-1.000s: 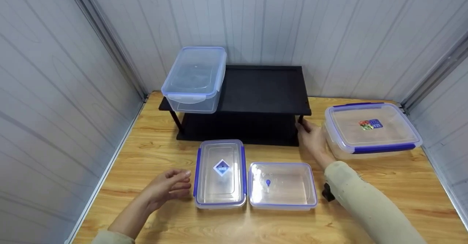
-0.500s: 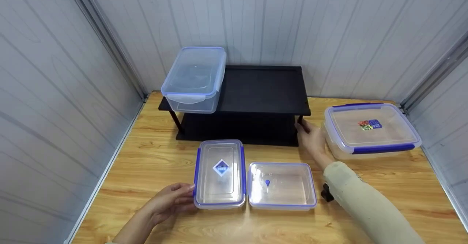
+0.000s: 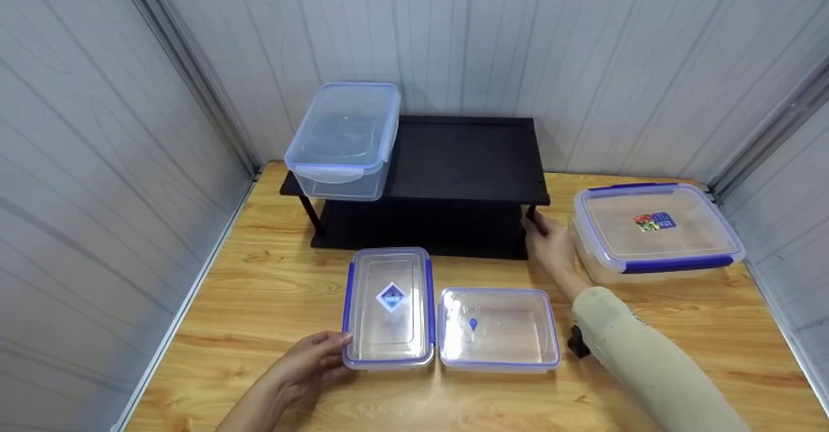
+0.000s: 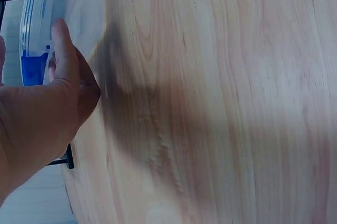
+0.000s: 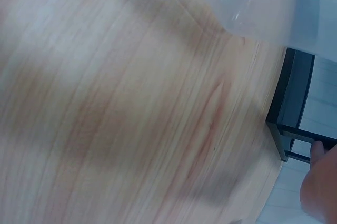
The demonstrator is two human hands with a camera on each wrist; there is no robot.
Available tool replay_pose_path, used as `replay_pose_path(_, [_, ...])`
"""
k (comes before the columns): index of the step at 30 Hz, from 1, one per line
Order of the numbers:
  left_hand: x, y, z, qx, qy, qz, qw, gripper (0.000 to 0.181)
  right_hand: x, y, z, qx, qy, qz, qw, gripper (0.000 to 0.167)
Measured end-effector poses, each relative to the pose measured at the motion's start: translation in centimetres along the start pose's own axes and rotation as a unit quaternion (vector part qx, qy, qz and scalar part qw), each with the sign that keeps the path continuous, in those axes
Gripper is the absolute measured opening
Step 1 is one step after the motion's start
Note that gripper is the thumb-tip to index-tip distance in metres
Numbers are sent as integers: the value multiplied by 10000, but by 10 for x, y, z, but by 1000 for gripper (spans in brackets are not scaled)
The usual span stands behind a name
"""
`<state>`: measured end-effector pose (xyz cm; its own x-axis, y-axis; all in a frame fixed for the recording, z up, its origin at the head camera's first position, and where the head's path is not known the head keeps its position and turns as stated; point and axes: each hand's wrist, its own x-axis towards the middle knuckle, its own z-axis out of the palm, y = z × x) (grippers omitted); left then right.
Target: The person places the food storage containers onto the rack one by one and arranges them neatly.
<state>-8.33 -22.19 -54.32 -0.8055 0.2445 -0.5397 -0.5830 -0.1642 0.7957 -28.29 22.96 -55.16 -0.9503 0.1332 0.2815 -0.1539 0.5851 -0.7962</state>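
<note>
My left hand [image 3: 312, 366] is at the near left edge of a clear lidded food container [image 3: 391, 315] with blue side clips and a diamond label. Its thumb touches the lid's edge, and the other fingers lie low beside the wall, partly hidden. The left wrist view shows the hand [image 4: 55, 98] against the container's side [image 4: 84, 8]. At the right front post of a black two-tier rack [image 3: 476, 160], my right hand [image 3: 554, 250] grips the post. In the right wrist view only part of that hand [image 5: 321, 187] shows, at the rack's frame [image 5: 289, 92].
A clear container [image 3: 346, 134] with a pale blue rim stands on the rack's top left. Another clear container [image 3: 499, 328] lies right of the labelled one. A larger container [image 3: 660, 228] with blue clips sits beyond the right forearm. Panel walls [image 3: 453, 37] enclose the wooden table [image 3: 259, 257].
My left hand has moved right to the labelled container and now touches its edge. The right hand stays on the rack post, and the containers keep their places.
</note>
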Motion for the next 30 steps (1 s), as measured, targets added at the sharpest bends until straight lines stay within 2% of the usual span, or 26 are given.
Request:
replay_pose_path(11, [6, -4, 5, -138, -32, 73, 9999, 19, -1, -1, -1, 1, -106, 107, 9999, 31])
replay_pose_path(17, [9, -5, 9, -170, -123, 155, 9997, 13, -1, -1, -1, -39, -14, 151, 9999, 28])
replay_pose_path(25, [9, 1, 12, -59, 159, 190, 9997, 17, -1, -1, 0, -10, -1, 66, 10000, 27])
replay_pose_path(30, [5, 5, 11, 65, 242, 227, 9994, 22, -1, 0, 0, 70, -52, 51, 9999, 27])
